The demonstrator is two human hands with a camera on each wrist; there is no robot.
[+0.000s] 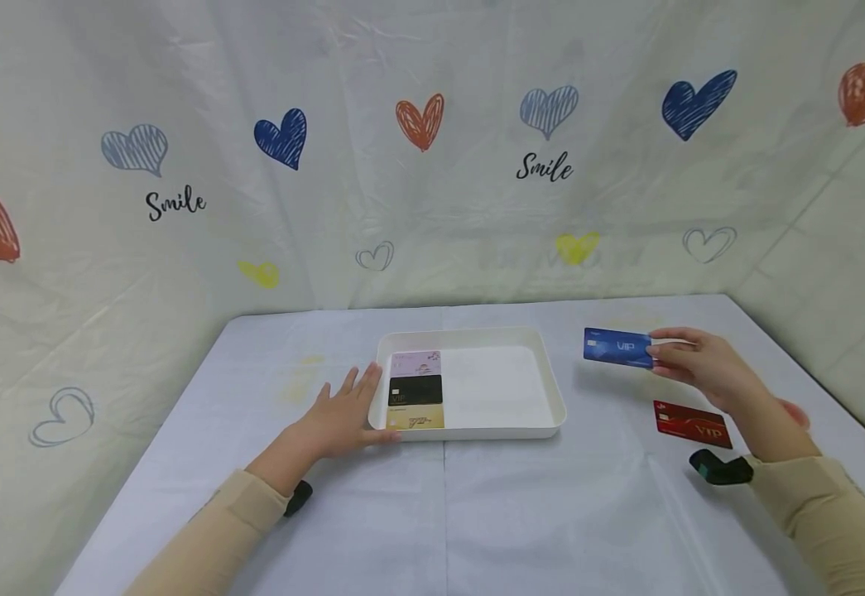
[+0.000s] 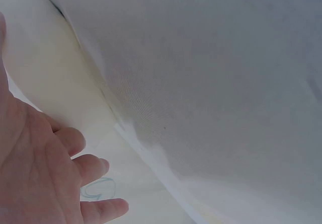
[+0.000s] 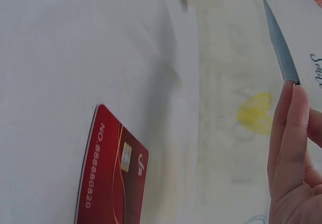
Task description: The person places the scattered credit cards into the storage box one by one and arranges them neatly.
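Note:
A blue VIP card (image 1: 617, 348) is pinched by its right end in my right hand (image 1: 708, 364), held above the table to the right of the tray. In the right wrist view the same blue card (image 3: 280, 43) appears nearly edge-on. My left hand (image 1: 343, 414) rests spread against the left side of the white tray (image 1: 502, 385); the left wrist view shows part of this hand (image 2: 45, 168) with fingers extended. Inside the tray, along its left side, lie a pink-purple card (image 1: 415, 362), a black VIP card (image 1: 415, 390) and a gold card (image 1: 415, 416).
A red VIP card (image 1: 693, 424) lies on the white-covered table (image 1: 514, 513), below the right hand. Black straps (image 1: 721, 468) show at both wrists. Behind the table hangs a pale curtain (image 1: 439, 207) printed with hearts.

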